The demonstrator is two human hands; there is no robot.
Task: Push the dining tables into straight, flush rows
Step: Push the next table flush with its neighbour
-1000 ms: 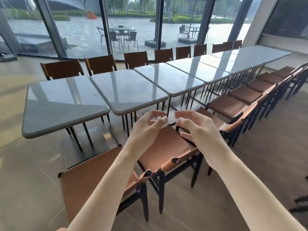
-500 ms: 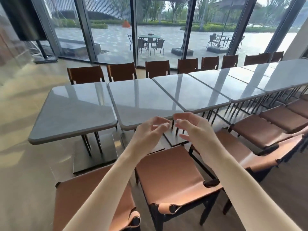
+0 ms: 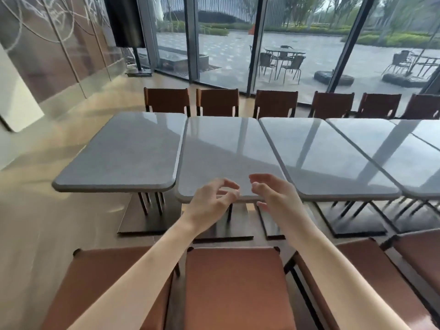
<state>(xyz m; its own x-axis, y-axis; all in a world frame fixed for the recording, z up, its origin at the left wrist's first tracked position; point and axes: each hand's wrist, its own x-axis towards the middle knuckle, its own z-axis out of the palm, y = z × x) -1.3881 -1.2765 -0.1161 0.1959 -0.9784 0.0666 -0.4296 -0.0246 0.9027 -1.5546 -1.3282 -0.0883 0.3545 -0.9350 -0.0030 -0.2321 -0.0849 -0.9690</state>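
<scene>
A row of grey stone-topped dining tables runs left to right in front of me. The end table [image 3: 126, 153] at the left sits a little further back than the second table [image 3: 223, 148], whose near edge juts toward me. A third table [image 3: 319, 153] and further ones continue to the right. My left hand [image 3: 210, 202] and my right hand [image 3: 276, 198] hover side by side at the near edge of the second table, fingers curled and apart, holding nothing. Whether they touch the edge is unclear.
Brown leather chairs stand along the near side, one seat [image 3: 234, 287] right below my arms, and more chairs [image 3: 217, 102] line the far side. Behind them is a glass wall [image 3: 221, 44]. Bare floor [image 3: 35, 210] lies to the left of the end table.
The view has swung left and closer, so I face the tables squarely. Both hands have come forward from above the chair seats to the near edge of the second table.
</scene>
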